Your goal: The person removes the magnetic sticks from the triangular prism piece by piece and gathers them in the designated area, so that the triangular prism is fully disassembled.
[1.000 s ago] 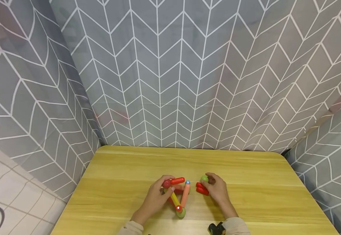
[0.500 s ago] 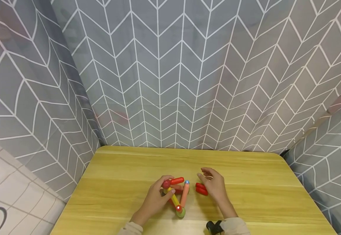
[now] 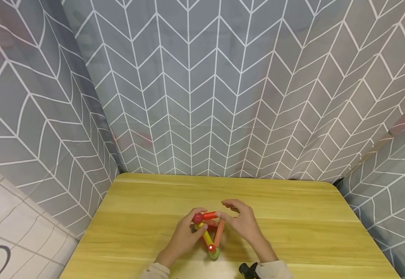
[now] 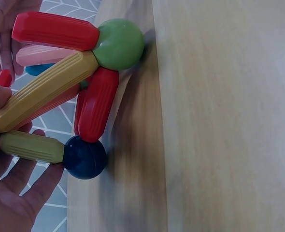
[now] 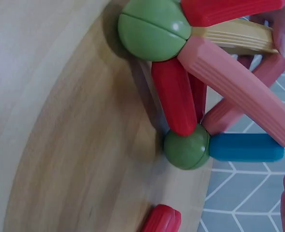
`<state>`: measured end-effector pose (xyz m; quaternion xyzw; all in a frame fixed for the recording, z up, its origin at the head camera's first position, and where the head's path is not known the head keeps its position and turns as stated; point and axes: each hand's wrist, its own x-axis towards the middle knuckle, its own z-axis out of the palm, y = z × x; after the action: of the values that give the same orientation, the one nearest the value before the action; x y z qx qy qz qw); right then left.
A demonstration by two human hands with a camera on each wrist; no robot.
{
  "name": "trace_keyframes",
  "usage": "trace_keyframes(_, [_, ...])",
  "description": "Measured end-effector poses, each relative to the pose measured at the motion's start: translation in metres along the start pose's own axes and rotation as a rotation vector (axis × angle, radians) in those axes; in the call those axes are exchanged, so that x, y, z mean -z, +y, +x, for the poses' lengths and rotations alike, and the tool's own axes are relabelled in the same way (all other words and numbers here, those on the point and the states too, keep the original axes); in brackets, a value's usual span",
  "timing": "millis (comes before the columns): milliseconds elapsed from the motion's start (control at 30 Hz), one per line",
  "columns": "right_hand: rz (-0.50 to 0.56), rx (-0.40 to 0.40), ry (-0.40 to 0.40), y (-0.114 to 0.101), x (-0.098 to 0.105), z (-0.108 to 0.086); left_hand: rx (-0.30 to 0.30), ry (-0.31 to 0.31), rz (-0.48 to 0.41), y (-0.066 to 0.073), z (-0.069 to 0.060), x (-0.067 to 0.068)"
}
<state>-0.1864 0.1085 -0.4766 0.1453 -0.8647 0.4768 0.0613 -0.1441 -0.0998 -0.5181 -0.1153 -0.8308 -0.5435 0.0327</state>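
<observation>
A framework of coloured rods and balls stands on the table in front of me. My left hand (image 3: 185, 232) grips its upper corner, at the red ball (image 3: 198, 218) and the end of the yellow rod (image 3: 206, 235). From that ball a red rod (image 3: 209, 215) points right. My right hand (image 3: 244, 223) is at that rod's free end, thumb close to it; contact is unclear. Its fingers are spread, with nothing visible between them. Lower down are green balls (image 5: 154, 30), a dark blue ball (image 4: 85, 157), a pink rod (image 5: 239, 89) and an upright blue rod (image 5: 247, 147).
Loose red rods (image 5: 163, 220) lie on the table beside the framework, hidden by my right hand in the head view. The wooden table (image 3: 146, 201) ends at a patterned grey curtain (image 3: 202, 97). A black device (image 3: 249, 270) sits at my right wrist.
My right hand held a light green ball a second ago; that ball is now out of sight. The hand has moved left, to the red rod's end. My left hand keeps its grip.
</observation>
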Motion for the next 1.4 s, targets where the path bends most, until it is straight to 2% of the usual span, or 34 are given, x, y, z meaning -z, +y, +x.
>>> trace_keyframes(267, [0.044, 0.01, -0.181, -0.008, -0.007, -0.005, 0.015, -0.028, -0.036, 0.0, -0.002, 0.0])
trace_keyframes(367, [0.035, 0.017, -0.212, -0.01, -0.009, -0.006, 0.013, -0.033, -0.037, 0.0, -0.002, 0.0])
trace_keyframes(767, [-0.013, 0.056, -0.231, -0.015, -0.016, -0.006, -0.022, -0.05, -0.053, -0.004, -0.003, 0.0])
trace_keyframes(1033, [-0.022, 0.084, -0.221, -0.015, -0.022, -0.008, -0.02, -0.043, -0.058, -0.004, -0.004, -0.001])
trace_keyframes(1400, [-0.045, 0.188, -0.19, -0.018, -0.028, -0.009, -0.018, -0.035, -0.053, -0.003, -0.004, -0.001])
